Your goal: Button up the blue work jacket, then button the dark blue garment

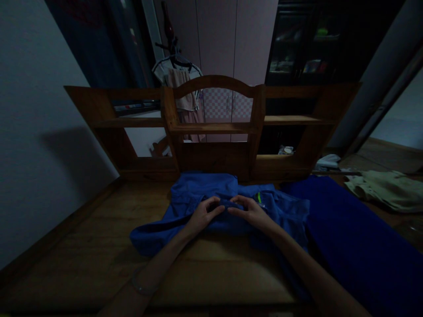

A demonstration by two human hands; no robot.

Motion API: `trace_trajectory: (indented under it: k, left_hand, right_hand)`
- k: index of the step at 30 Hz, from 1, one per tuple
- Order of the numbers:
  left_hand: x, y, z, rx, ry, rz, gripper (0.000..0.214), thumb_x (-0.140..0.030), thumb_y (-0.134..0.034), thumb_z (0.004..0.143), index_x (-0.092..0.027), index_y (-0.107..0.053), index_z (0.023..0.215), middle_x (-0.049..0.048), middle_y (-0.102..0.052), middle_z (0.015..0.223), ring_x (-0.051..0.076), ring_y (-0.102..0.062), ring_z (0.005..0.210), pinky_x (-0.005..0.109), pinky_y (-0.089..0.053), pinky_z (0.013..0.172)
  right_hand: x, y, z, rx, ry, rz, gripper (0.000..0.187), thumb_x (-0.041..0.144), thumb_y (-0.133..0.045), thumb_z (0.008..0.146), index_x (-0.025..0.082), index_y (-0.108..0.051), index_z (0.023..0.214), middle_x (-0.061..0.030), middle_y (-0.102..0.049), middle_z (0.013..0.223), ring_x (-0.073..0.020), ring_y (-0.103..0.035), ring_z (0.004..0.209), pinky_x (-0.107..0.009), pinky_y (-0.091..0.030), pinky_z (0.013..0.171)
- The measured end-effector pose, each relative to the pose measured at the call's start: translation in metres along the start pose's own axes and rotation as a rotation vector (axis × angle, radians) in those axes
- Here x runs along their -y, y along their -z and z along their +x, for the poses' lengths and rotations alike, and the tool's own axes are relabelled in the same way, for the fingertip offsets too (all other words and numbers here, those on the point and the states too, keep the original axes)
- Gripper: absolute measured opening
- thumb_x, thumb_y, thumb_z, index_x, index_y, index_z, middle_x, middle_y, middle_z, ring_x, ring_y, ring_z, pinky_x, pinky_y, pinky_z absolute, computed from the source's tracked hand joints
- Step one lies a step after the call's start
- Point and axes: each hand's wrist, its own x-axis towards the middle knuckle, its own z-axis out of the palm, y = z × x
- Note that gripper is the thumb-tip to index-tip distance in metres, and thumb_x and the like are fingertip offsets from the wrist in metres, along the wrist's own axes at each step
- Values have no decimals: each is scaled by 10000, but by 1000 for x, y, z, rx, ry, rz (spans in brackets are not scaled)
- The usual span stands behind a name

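Observation:
A crumpled blue garment (205, 182), which looks like a shirt or jacket, lies on the wooden tabletop. One sleeve-like part stretches towards the left front, and a small yellow-green strip (259, 197) shows on its right half. Both hands meet near its middle. My left hand (207, 212) pinches a fold of the cloth between thumb and fingers. Close beside it, my right hand (249, 211) grips the same fold, its fingertips facing the left ones. A bracelet (142, 288) circles my left wrist. The room is dim, so the cloth's finer details are hard to make out.
A wooden shelf unit (214, 128) stands along the back of the tabletop (109, 237). To the right lies a flat, dark blue cloth (357, 237), with a pale green cloth (386, 191) beyond it. A wall (49, 167) borders the left side. Clothes hang on a rack (170, 35) behind.

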Motion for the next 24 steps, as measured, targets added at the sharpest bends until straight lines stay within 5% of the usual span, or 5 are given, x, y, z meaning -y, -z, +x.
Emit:
trace_trajectory:
  k: [8, 24]
  left_hand:
    - [-1, 5, 0, 142, 50, -124, 297, -389, -645, 756, -143, -610, 918, 25, -610, 837, 150, -548, 776, 234, -413, 690]
    - [-2, 6, 1, 138, 96, -203, 314, -394, -672, 726, -130, -602, 881, 15, -595, 805, 145, -547, 759, 231, -414, 682]
  right_hand:
    - [4, 1, -1, 84, -36, 54, 321, 453, -644, 760, 170, -632, 913, 11, -611, 841, -139, -553, 760, -220, -430, 659]
    - [7, -3, -4, 51, -22, 68, 288, 445, -586, 816, 187, -606, 943, 9, -604, 885, -130, -547, 768, -212, -433, 666]
